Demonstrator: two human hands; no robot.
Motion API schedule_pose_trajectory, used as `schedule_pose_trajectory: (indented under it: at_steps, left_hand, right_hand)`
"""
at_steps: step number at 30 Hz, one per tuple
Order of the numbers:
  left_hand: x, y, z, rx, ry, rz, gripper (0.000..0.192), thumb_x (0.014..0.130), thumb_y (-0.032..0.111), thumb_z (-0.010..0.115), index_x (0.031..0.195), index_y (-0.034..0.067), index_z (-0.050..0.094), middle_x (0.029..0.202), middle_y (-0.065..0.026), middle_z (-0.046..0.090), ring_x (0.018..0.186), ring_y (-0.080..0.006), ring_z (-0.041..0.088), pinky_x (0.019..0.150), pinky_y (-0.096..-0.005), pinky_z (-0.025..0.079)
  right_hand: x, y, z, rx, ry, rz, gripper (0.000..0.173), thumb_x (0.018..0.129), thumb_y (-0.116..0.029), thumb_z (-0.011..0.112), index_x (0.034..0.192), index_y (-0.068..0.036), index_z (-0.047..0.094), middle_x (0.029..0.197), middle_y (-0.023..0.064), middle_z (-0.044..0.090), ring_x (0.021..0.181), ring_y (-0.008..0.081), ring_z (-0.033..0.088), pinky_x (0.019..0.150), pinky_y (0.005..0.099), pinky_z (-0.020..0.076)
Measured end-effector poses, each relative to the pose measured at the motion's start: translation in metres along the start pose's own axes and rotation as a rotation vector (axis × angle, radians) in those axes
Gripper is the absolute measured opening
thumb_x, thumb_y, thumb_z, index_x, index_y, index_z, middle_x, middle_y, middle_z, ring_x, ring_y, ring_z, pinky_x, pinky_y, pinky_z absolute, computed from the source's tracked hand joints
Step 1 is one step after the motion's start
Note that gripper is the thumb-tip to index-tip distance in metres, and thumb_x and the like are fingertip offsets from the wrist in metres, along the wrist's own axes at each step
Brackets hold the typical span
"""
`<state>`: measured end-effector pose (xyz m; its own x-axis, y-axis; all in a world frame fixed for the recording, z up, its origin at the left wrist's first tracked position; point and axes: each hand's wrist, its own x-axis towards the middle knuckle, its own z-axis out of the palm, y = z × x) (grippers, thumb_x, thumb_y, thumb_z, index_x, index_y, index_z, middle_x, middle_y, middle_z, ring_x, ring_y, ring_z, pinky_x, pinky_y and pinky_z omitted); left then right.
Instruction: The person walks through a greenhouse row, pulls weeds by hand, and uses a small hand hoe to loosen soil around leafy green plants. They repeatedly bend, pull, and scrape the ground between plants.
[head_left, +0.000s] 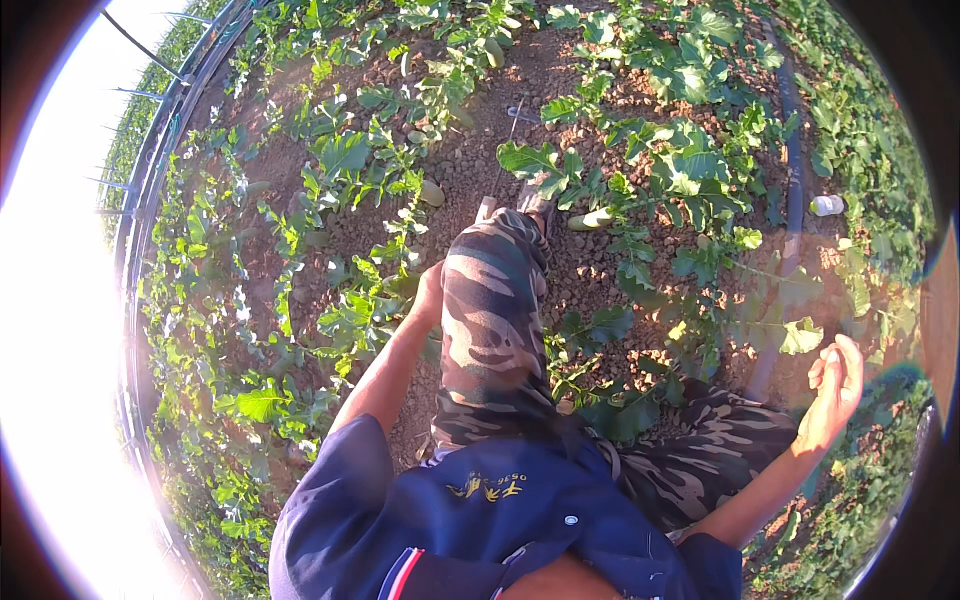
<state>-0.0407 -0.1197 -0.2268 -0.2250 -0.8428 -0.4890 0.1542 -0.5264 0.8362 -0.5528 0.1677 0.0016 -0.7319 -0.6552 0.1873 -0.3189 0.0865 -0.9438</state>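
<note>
My left hand (430, 291) is beside my left knee, its fingers hidden behind the camouflage trouser leg (491, 322). Whether it grips anything cannot be seen. Beyond that knee lies a short pale stick-like piece (486, 207), and a thin rod (510, 141) runs up the soil from near it. My right hand (834, 382) is raised at the right with fingers loosely curled and nothing visible in them. Nearest to it is a pale green leaf (801, 335). A pale green radish (591, 219) shows at the soil just right of my shoe (535, 201).
Rows of leafy radish plants (694, 161) stand on both sides of the bare soil path (480, 154). Another radish root (432, 193) pokes out at the left. A dark hose (792, 150) and a white cylindrical object (827, 205) lie at the right. Metal rails (139, 187) border the left.
</note>
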Motion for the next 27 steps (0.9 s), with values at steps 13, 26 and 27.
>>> schedule_pose_trajectory:
  at_steps: [13, 26, 27]
  left_hand:
    - [0.26, -0.069, 0.015, 1.413, 0.083, 0.086, 0.051, 0.083, 0.027, 0.061, 0.12, -0.007, 0.053, 0.11, -0.028, 0.064, 0.1, -0.043, 0.064, 0.089, -0.0461, 0.052]
    - [0.165, -0.071, -0.008, 1.4, 0.1, -0.032, 0.044, 0.086, 0.028, 0.064, 0.115, -0.002, 0.049, 0.103, -0.023, 0.066, 0.098, -0.042, 0.065, 0.085, -0.0492, 0.052]
    - [0.139, -0.08, -0.026, 1.403, 0.126, -0.03, 0.041, 0.087, 0.027, 0.063, 0.113, -0.002, 0.05, 0.103, -0.0226, 0.067, 0.095, -0.0417, 0.065, 0.083, -0.0487, 0.052]
  right_hand:
    - [-0.002, 0.008, 0.015, -0.431, -0.087, 0.337, 0.03, 0.095, -0.002, 0.054, 0.124, -0.003, 0.056, 0.091, 0.0023, 0.055, 0.068, 0.0072, 0.048, 0.061, 0.0216, 0.0402]
    - [-0.005, 0.014, 0.016, -0.556, -0.241, 0.38, 0.031, 0.096, -0.002, 0.052, 0.127, -0.003, 0.054, 0.088, 0.0011, 0.051, 0.067, 0.0071, 0.044, 0.061, 0.022, 0.038]
    - [-0.005, 0.015, 0.017, -0.555, -0.262, 0.37, 0.032, 0.096, -0.002, 0.052, 0.128, -0.003, 0.054, 0.088, 0.001, 0.051, 0.067, 0.0071, 0.044, 0.061, 0.022, 0.0378]
